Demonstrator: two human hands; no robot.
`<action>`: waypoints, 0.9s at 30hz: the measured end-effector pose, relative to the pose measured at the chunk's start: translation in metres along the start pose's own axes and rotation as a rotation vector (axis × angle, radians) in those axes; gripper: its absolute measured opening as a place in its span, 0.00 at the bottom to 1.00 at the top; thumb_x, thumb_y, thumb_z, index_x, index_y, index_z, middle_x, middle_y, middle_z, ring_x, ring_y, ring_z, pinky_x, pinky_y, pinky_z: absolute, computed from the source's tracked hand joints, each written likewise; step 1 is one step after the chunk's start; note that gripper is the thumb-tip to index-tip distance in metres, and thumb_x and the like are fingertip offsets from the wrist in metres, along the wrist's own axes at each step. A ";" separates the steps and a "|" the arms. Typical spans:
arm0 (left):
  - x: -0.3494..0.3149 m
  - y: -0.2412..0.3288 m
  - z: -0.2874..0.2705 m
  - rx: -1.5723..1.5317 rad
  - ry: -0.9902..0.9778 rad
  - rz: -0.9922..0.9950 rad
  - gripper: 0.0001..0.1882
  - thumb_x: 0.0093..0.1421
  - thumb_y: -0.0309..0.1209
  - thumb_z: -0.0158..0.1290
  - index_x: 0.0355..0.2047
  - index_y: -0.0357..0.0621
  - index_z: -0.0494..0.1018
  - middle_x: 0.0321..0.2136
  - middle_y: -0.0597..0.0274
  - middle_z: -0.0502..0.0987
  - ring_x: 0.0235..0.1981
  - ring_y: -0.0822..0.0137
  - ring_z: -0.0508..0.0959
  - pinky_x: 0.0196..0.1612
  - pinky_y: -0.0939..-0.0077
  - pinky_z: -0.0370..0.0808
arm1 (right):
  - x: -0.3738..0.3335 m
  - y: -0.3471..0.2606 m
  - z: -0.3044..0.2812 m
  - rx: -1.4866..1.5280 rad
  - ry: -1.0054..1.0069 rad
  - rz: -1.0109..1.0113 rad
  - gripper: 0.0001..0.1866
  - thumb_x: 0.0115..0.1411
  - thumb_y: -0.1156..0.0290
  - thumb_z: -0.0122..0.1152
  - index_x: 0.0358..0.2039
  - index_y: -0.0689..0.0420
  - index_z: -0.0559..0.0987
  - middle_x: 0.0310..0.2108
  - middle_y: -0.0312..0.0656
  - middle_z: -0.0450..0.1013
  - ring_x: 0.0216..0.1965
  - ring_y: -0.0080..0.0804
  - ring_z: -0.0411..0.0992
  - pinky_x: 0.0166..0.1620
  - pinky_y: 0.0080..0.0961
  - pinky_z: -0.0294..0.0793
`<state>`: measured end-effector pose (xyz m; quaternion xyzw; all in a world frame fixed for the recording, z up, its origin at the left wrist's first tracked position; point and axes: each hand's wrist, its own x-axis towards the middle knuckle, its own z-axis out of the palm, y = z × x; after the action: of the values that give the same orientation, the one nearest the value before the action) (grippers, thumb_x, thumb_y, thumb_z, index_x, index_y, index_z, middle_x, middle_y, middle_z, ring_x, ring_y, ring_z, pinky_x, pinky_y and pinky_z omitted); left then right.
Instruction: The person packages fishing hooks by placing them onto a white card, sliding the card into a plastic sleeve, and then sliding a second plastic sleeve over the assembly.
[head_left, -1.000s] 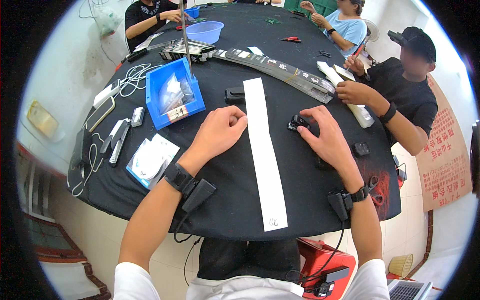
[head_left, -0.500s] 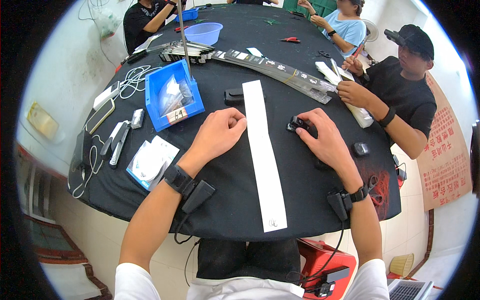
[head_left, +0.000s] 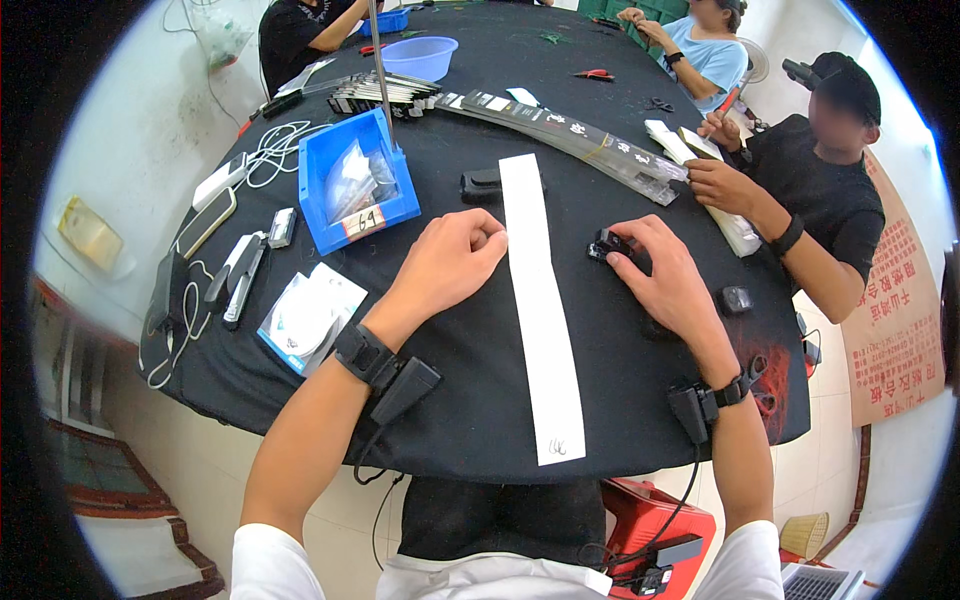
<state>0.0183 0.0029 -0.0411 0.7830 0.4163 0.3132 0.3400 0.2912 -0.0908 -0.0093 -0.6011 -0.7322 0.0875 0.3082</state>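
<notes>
With the small glossy black block (head_left: pixel 604 245) pinched in the right hand (head_left: pixel 660 265), steady the long white paper strip (head_left: pixel 545 330) just right of the curled left hand (head_left: pixel 458 252), whose contents cannot be discerned.

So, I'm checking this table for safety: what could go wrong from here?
The white strip has its near end close to the edge of the table, so a bump might push it askew. The cable from the right wrist device hangs past that edge, and a long reach could snag it. The small black object at the right hand's fingertips might slip.
</notes>
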 end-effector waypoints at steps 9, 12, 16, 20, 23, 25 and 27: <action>-0.001 0.002 0.000 -0.019 -0.007 -0.012 0.14 0.67 0.33 0.54 0.39 0.31 0.78 0.21 0.65 0.78 0.21 0.77 0.74 0.26 0.77 0.69 | 0.000 0.000 -0.001 -0.037 -0.002 -0.018 0.16 0.62 0.69 0.65 0.49 0.60 0.78 0.43 0.49 0.74 0.48 0.49 0.75 0.53 0.39 0.74; -0.001 0.001 0.000 -0.013 -0.017 -0.006 0.14 0.68 0.34 0.54 0.40 0.31 0.78 0.21 0.64 0.78 0.22 0.77 0.74 0.26 0.77 0.70 | 0.000 -0.001 -0.001 -0.032 -0.001 -0.010 0.16 0.62 0.69 0.65 0.49 0.60 0.78 0.43 0.49 0.74 0.48 0.48 0.75 0.53 0.39 0.73; -0.002 0.000 -0.001 -0.001 -0.026 -0.012 0.14 0.68 0.34 0.53 0.40 0.31 0.78 0.21 0.64 0.78 0.21 0.76 0.75 0.26 0.76 0.71 | 0.003 -0.008 -0.002 -0.012 -0.013 0.003 0.16 0.62 0.70 0.65 0.48 0.60 0.78 0.42 0.48 0.74 0.45 0.46 0.75 0.50 0.37 0.75; -0.002 0.004 -0.001 0.008 -0.025 0.006 0.15 0.68 0.34 0.53 0.40 0.31 0.78 0.21 0.63 0.78 0.22 0.75 0.75 0.26 0.75 0.71 | 0.002 -0.004 -0.003 -0.009 -0.013 0.009 0.16 0.62 0.69 0.65 0.48 0.61 0.78 0.40 0.47 0.73 0.42 0.43 0.75 0.48 0.34 0.75; -0.002 0.004 -0.002 0.014 -0.037 -0.012 0.15 0.68 0.35 0.53 0.40 0.31 0.78 0.21 0.62 0.79 0.22 0.74 0.76 0.27 0.74 0.72 | 0.001 -0.003 -0.002 -0.011 -0.002 -0.009 0.16 0.62 0.69 0.66 0.49 0.61 0.79 0.40 0.47 0.73 0.43 0.42 0.76 0.48 0.34 0.75; -0.002 0.003 -0.002 0.036 -0.032 -0.006 0.15 0.68 0.35 0.53 0.41 0.31 0.78 0.21 0.61 0.79 0.22 0.73 0.77 0.27 0.74 0.72 | 0.001 -0.004 -0.002 -0.009 -0.002 -0.005 0.16 0.62 0.69 0.65 0.49 0.61 0.79 0.41 0.47 0.73 0.43 0.43 0.76 0.48 0.34 0.75; -0.002 0.003 -0.002 0.034 -0.029 -0.006 0.15 0.68 0.35 0.53 0.41 0.31 0.78 0.22 0.60 0.79 0.22 0.73 0.77 0.28 0.74 0.73 | 0.001 -0.004 -0.002 -0.005 -0.004 0.001 0.16 0.62 0.69 0.65 0.49 0.61 0.79 0.41 0.48 0.73 0.43 0.43 0.76 0.48 0.35 0.75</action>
<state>0.0175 0.0008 -0.0385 0.7919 0.4189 0.2936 0.3335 0.2888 -0.0912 -0.0053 -0.6020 -0.7328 0.0870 0.3049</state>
